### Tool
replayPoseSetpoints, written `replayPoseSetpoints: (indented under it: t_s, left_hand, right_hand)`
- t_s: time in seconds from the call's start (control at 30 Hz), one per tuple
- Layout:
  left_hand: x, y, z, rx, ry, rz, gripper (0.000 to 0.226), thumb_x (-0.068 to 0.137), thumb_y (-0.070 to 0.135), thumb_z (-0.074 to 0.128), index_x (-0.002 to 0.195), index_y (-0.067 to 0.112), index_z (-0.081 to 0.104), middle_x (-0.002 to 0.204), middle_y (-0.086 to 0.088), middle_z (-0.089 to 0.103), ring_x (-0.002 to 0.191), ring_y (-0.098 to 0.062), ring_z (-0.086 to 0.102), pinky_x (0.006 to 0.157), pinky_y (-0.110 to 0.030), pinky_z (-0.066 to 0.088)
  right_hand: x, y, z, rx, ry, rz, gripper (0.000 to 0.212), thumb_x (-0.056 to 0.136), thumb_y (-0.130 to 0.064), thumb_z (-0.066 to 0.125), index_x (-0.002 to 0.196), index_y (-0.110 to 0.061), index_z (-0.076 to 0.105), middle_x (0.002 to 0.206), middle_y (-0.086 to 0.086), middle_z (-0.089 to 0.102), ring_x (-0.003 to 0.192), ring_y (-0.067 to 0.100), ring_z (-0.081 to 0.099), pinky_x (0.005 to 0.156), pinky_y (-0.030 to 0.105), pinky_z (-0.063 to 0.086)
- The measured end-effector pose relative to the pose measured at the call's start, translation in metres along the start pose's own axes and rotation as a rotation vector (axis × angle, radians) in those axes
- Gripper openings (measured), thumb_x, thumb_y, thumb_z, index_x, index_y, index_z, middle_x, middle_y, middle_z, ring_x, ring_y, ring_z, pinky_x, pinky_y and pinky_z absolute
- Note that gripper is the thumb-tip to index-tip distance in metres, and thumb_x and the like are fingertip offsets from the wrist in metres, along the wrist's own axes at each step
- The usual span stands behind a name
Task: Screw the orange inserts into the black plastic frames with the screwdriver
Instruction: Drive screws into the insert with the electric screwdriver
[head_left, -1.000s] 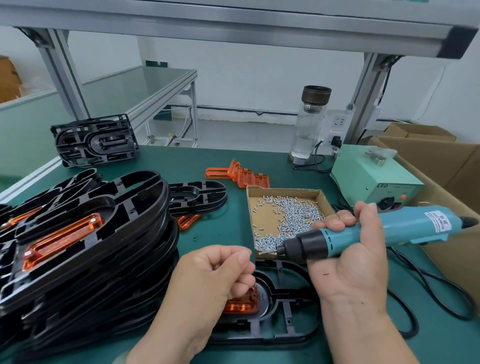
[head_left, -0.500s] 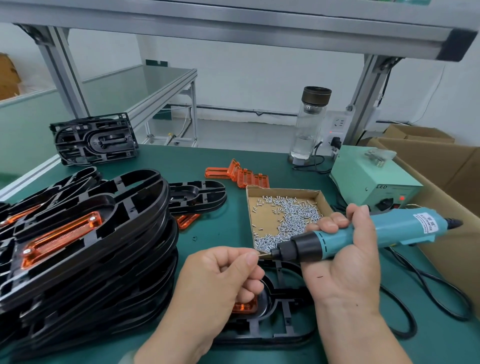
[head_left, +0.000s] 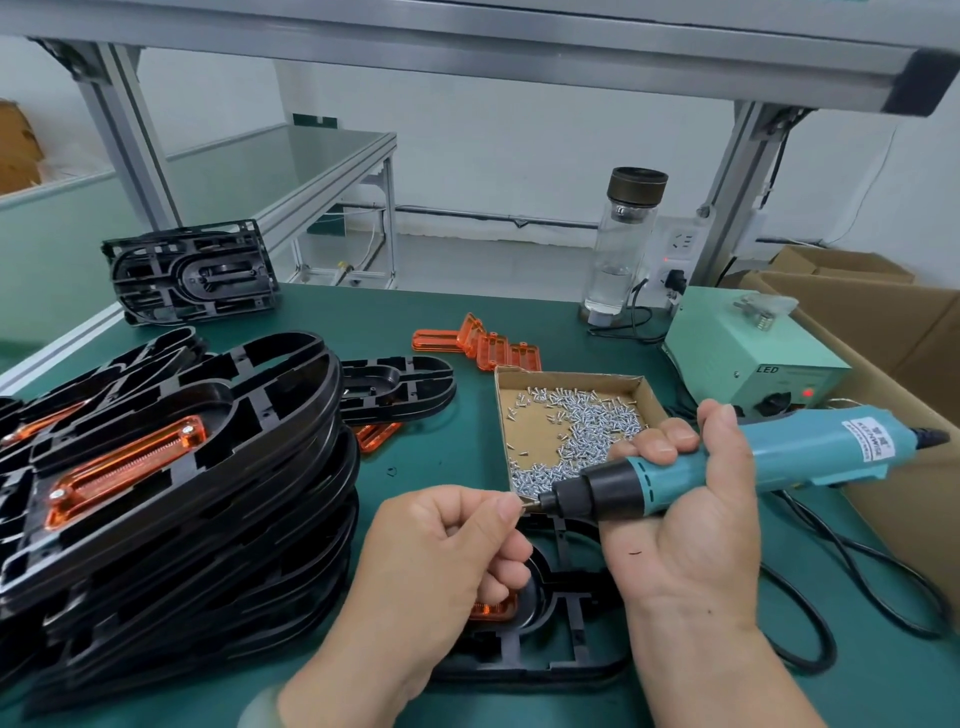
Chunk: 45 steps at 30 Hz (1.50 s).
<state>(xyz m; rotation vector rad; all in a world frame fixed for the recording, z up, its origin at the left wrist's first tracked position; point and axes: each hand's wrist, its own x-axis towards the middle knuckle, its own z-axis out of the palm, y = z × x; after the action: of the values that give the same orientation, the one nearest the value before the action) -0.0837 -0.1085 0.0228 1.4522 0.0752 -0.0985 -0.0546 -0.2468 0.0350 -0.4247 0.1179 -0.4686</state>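
Teal, black-nosed screwdriver (head_left: 810, 457) in right hand (head_left: 696, 551); left hand (head_left: 441, 561) pinches screw (head_left: 523, 502).

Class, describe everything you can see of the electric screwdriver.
The electric screwdriver has a teal plastic-looking body, black nose, thin metal bit, white label and black rear cord. The right hand grips it nearly level above the black frame, bit pointing left; the left hand pinches what seems a screw at its tip.

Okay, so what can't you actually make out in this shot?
Head view only:
1. What the left hand pinches at the screwdriver tip: fingertips cover it.
2. Orange insert: mostly under the left hand.
3. Frame stack: cut by left edge, count unknown.
4. Screwdriver label: too small to read.
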Motion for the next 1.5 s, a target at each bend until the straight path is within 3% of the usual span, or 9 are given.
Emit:
replayPoseSetpoints:
  t_s: [0.2, 0.33, 0.43, 0.53, 0.63, 0.77, 0.9, 1.17, 1.5]
  left_hand:
    - [0.002, 0.001, -0.002, 0.029, 0.002, 0.028, 0.015, 0.081, 0.015, 0.069, 0.066, 0.013, 0.073, 0.062, -0.007, 0.069, 0.049, -0.01, 0.06, 0.043, -0.016, 0.044]
    - [0.0, 0.002, -0.006, 0.145, -0.063, 0.087, 0.014, 0.077, 0.019, 0.072, 0.089, 0.027, 0.072, 0.074, 0.003, 0.073, 0.063, -0.005, 0.067, 0.053, -0.012, 0.048]
    - [0.0, -0.001, -0.017, 0.553, -0.002, 0.261, 0.014, 0.081, 0.028, 0.067, 0.088, 0.04, 0.068, 0.083, 0.025, 0.068, 0.08, 0.007, 0.063, 0.069, -0.005, 0.044]
    - [-0.002, -0.002, -0.02, 1.054, -0.043, 0.367, 0.01, 0.086, 0.033, 0.059, 0.087, 0.039, 0.067, 0.085, 0.019, 0.059, 0.087, -0.001, 0.054, 0.079, -0.017, 0.043]
    - [-0.002, -0.006, -0.02, 1.299, -0.085, 0.368, 0.014, 0.089, 0.036, 0.051, 0.097, 0.036, 0.062, 0.087, 0.014, 0.049, 0.09, -0.008, 0.044, 0.079, -0.029, 0.045]
    - [-0.003, -0.004, -0.022, 1.352, -0.09, 0.331, 0.018, 0.088, 0.035, 0.051, 0.105, 0.039, 0.059, 0.087, 0.014, 0.047, 0.09, -0.009, 0.041, 0.079, -0.029, 0.044]
    - [-0.002, -0.006, -0.018, 1.379, -0.12, 0.317, 0.022, 0.09, 0.03, 0.049, 0.108, 0.038, 0.059, 0.09, 0.013, 0.048, 0.09, -0.01, 0.045, 0.08, -0.028, 0.045]
    - [0.001, -0.01, -0.016, 1.349, -0.161, 0.308, 0.025, 0.094, 0.029, 0.046, 0.111, 0.037, 0.063, 0.098, 0.013, 0.051, 0.099, -0.01, 0.046, 0.085, -0.029, 0.045]
    - [0.003, -0.016, -0.018, 1.304, -0.141, 0.326, 0.024, 0.093, 0.032, 0.047, 0.111, 0.041, 0.062, 0.096, 0.014, 0.049, 0.099, -0.009, 0.043, 0.084, -0.029, 0.044]
  right_hand:
    - [-0.001, -0.001, 0.0, -0.02, -0.028, 0.002, 0.018, 0.094, -0.027, 0.056, 0.076, -0.024, 0.053, 0.062, -0.011, 0.045, 0.049, 0.003, 0.044, 0.058, 0.02, 0.045]
    - [0.001, -0.005, 0.001, -0.001, -0.026, 0.009, 0.027, 0.092, -0.027, 0.057, 0.066, -0.025, 0.06, 0.06, -0.011, 0.046, 0.048, 0.003, 0.044, 0.057, 0.019, 0.044]
    - [0.005, -0.011, 0.001, -0.05, -0.016, -0.004, 0.013, 0.09, -0.027, 0.059, 0.079, -0.024, 0.053, 0.059, -0.011, 0.045, 0.047, 0.003, 0.043, 0.056, 0.019, 0.043]
    - [0.011, -0.016, -0.003, -0.105, 0.016, -0.017, 0.015, 0.094, -0.025, 0.058, 0.083, -0.024, 0.047, 0.059, -0.011, 0.045, 0.047, 0.004, 0.042, 0.058, 0.019, 0.039]
    - [0.015, -0.018, -0.005, -0.144, 0.029, -0.019, 0.014, 0.094, -0.023, 0.058, 0.085, -0.024, 0.047, 0.059, -0.01, 0.045, 0.047, 0.005, 0.042, 0.06, 0.02, 0.036]
    - [0.017, -0.019, -0.006, -0.189, 0.022, 0.003, 0.014, 0.093, -0.021, 0.059, 0.083, -0.023, 0.049, 0.058, -0.009, 0.045, 0.046, 0.005, 0.042, 0.057, 0.02, 0.036]
    - [0.015, -0.017, -0.006, -0.269, -0.043, 0.0, 0.016, 0.076, -0.023, 0.067, 0.086, -0.022, 0.054, 0.058, -0.008, 0.047, 0.045, 0.006, 0.044, 0.051, 0.018, 0.039]
    - [0.006, -0.01, -0.005, -0.43, -0.183, -0.042, 0.012, 0.093, -0.009, 0.057, 0.088, -0.02, 0.059, 0.059, -0.005, 0.049, 0.046, 0.008, 0.046, 0.049, 0.018, 0.042]
    - [-0.006, -0.002, 0.0, -0.542, -0.278, -0.086, 0.013, 0.08, -0.016, 0.062, 0.092, -0.017, 0.058, 0.054, -0.005, 0.049, 0.045, 0.012, 0.047, 0.049, 0.02, 0.042]
